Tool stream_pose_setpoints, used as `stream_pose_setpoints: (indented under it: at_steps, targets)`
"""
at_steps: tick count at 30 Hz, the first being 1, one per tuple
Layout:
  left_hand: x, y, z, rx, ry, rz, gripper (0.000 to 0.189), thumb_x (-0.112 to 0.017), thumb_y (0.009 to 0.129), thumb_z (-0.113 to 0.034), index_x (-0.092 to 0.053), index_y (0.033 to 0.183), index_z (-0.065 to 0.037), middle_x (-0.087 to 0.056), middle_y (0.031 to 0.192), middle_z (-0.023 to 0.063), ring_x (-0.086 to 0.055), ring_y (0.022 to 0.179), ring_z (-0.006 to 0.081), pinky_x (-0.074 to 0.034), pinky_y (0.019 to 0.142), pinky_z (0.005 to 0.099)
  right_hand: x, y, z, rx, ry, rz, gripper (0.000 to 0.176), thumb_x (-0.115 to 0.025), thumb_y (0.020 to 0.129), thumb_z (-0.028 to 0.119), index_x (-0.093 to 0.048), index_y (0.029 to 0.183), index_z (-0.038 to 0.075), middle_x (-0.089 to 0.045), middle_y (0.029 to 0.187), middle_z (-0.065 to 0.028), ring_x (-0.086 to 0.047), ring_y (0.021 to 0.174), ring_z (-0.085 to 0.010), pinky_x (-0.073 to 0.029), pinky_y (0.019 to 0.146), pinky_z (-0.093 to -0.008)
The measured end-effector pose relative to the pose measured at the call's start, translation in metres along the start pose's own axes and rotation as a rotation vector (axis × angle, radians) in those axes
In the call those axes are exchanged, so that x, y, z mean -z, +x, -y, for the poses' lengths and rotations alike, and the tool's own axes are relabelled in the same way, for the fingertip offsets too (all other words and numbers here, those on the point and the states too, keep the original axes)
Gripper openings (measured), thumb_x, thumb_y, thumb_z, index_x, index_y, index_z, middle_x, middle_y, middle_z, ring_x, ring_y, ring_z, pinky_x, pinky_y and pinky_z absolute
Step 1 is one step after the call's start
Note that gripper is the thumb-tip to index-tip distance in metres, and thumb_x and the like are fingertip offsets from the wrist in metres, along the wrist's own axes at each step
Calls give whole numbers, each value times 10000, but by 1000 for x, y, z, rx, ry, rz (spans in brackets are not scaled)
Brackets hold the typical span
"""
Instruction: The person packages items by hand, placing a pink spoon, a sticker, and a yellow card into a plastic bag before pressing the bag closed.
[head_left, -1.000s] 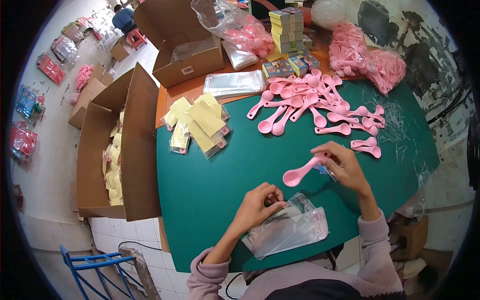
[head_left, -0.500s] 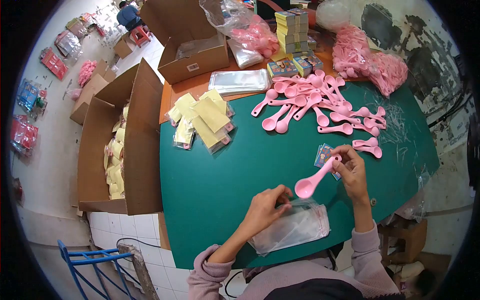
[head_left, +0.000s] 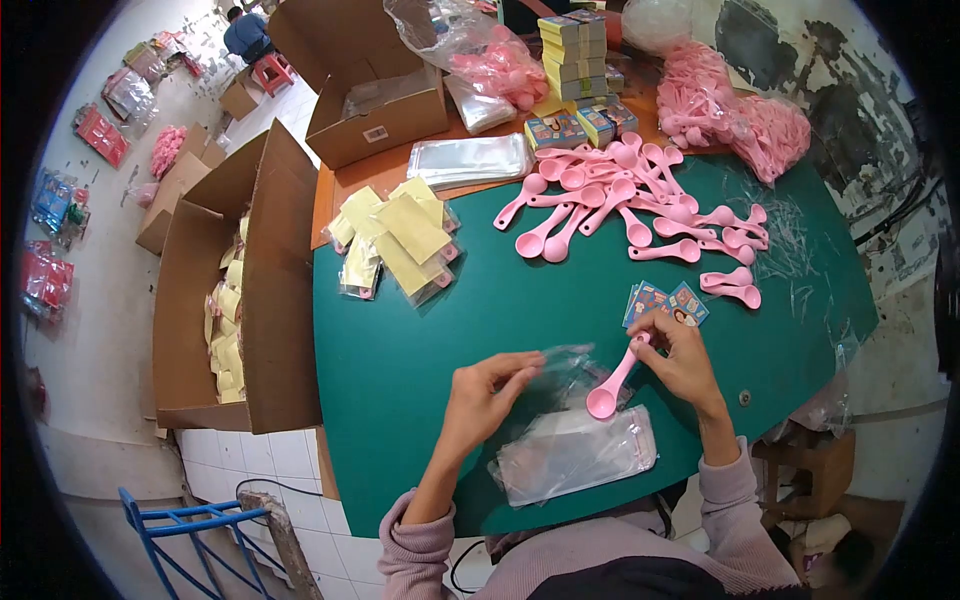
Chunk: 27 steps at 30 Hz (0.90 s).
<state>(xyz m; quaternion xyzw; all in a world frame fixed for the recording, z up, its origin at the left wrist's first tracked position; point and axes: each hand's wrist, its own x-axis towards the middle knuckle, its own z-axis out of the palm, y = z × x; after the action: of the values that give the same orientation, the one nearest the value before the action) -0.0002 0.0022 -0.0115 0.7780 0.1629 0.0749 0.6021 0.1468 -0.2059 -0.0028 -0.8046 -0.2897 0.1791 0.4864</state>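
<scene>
My right hand (head_left: 682, 362) pinches the handle end of a pink measuring spoon (head_left: 615, 386), whose bowl points down and left. My left hand (head_left: 487, 392) grips the edge of a clear plastic bag (head_left: 572, 372), which stretches toward the spoon and overlaps its bowl in this view. Below both hands lies a stack of clear plastic bags (head_left: 575, 455) near the table's front edge. Several small printed cards (head_left: 650, 302) rest just beyond my right hand. Farther back is a heap of pink spoons (head_left: 610, 200), with two more spoons (head_left: 733, 287) set apart on the right.
Packed bags with yellow cards (head_left: 400, 240) lie at the left of the green table (head_left: 400, 400). An open carton (head_left: 285, 300) of similar packs stands beside it. At the back are bundled card stacks (head_left: 575, 65), more flat bags (head_left: 470, 160) and bagged spoons (head_left: 730, 115).
My left hand has moved up and left, lifting a clear bag off the stack. My right hand has shifted slightly left and down with the spoon, uncovering more of the cards.
</scene>
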Motion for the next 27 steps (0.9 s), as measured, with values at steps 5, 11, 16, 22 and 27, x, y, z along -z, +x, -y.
stream_pose_setpoints:
  at_steps: [5,11,16,22,27]
  targets:
    - [0,3,-1,240,-408,173,279,-599,836,-70,-559,1102,5,-659,924,113,-628,867,146,-508,757,255,-8,3,10,19,345,-201,110,-594,819,36,-574,926,20,-563,788,-15,-536,688,-70,-458,639,-216]
    - [-1,2,-1,228,-415,234,326,-626,823,-90,-536,1118,14,-654,944,122,-626,871,137,-496,772,235,-19,-4,26,202,427,-259,253,-618,811,12,-501,1035,4,-540,852,-36,-540,775,-76,-465,683,-212]
    - [-6,3,-4,132,-414,229,361,-625,822,-84,-534,1159,11,-634,986,92,-605,870,127,-493,770,242,-29,-9,36,232,330,-251,236,-629,797,1,-476,977,-5,-549,845,-63,-565,779,-95,-478,683,-230]
    - [-4,-3,-27,132,41,287,264,-475,921,-167,-595,1082,4,-646,853,51,-610,776,131,-474,657,236,-40,-13,40,295,306,-181,218,-654,780,22,-496,928,-2,-605,820,-95,-610,733,-131,-494,643,-257]
    - [-11,-10,-28,54,-237,224,295,-407,950,-198,-622,1001,-2,-635,795,47,-579,675,104,-447,598,215,-34,-24,50,279,274,-63,305,-563,874,314,-601,880,11,-609,961,-115,-601,860,-201,-478,732,-320]
